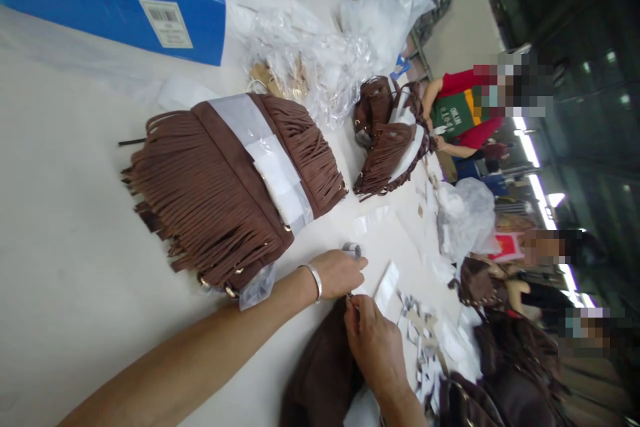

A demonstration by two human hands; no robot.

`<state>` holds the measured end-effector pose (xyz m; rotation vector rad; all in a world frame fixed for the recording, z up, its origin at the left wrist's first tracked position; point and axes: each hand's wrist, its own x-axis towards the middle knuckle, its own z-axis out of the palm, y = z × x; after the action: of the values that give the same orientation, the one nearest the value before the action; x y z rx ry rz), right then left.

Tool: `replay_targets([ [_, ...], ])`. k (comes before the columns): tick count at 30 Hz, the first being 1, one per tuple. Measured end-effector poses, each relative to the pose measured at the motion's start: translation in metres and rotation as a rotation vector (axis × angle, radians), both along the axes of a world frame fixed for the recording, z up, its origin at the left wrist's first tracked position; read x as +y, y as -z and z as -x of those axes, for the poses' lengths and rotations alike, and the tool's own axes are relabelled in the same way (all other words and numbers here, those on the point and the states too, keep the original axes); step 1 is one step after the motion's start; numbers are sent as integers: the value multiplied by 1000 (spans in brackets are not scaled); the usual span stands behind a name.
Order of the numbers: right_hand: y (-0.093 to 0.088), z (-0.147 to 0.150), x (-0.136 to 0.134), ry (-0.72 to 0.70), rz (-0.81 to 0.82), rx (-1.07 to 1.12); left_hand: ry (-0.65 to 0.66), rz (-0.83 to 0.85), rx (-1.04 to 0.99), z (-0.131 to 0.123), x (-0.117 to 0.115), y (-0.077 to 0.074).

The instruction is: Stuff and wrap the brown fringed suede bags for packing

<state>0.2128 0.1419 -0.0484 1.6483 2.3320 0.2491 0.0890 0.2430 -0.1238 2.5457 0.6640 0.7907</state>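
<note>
My left hand [336,273], with a silver bangle on the wrist, is closed at the top edge of a dark brown bag [320,367]; what its fingers hold is hidden. Beside it, my right hand [377,343] pinches a small part at the same edge of the bag. A small grey roll [353,250] lies just beyond my left fingers. Above my left forearm rests a brown fringed stack [215,193] with gold rings and a white wrap across it.
A blue tape dispenser [115,7] stands upper left, near crumpled clear plastic [310,67]. More fringed bags [387,140] lie near a person in red sleeves and a green apron [455,113]. White scraps [427,347] and dark bags [510,373] are at the right.
</note>
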Motion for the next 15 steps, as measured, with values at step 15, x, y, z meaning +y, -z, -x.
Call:
replay_targets([
  [15,3,-1,-1,30,50,-72,4,50,-15,3,1,-1],
])
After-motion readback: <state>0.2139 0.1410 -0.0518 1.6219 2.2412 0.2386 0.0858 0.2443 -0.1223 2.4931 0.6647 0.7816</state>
